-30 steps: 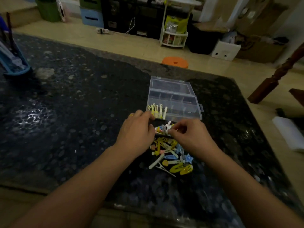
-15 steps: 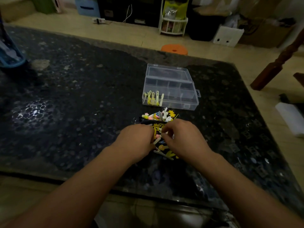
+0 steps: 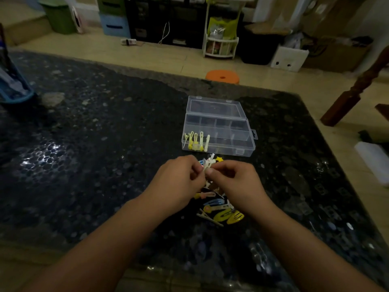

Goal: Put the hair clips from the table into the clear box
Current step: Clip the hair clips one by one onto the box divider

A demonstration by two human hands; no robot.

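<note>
Hair clips (image 3: pixel 220 209), heaped on bench (image 3: pixel 105 165) before clear box (image 3: pixel 219 133): light, stiff, slippery; left hand (image 3: pixel 179 182) and right hand (image 3: pixel 235 180) pinch one pale clip (image 3: pixel 207 167) by its ends.

A dim room, its dark speckled stone table (image 3: pixel 105 144) catching a patch of glare. Beyond the table's far edge lies pale tiled floor (image 3: pixel 168 57), where an orange stool (image 3: pixel 222 76) stands just behind the table. Farther back — a white shelf rack (image 3: pixel 221 44), a black cabinet (image 3: pixel 164 17), a blue drawer unit (image 3: pixel 114 26) and a green bin (image 3: pixel 59 15). Right of the table, a turned wooden leg (image 3: pixel 355 91).
</note>
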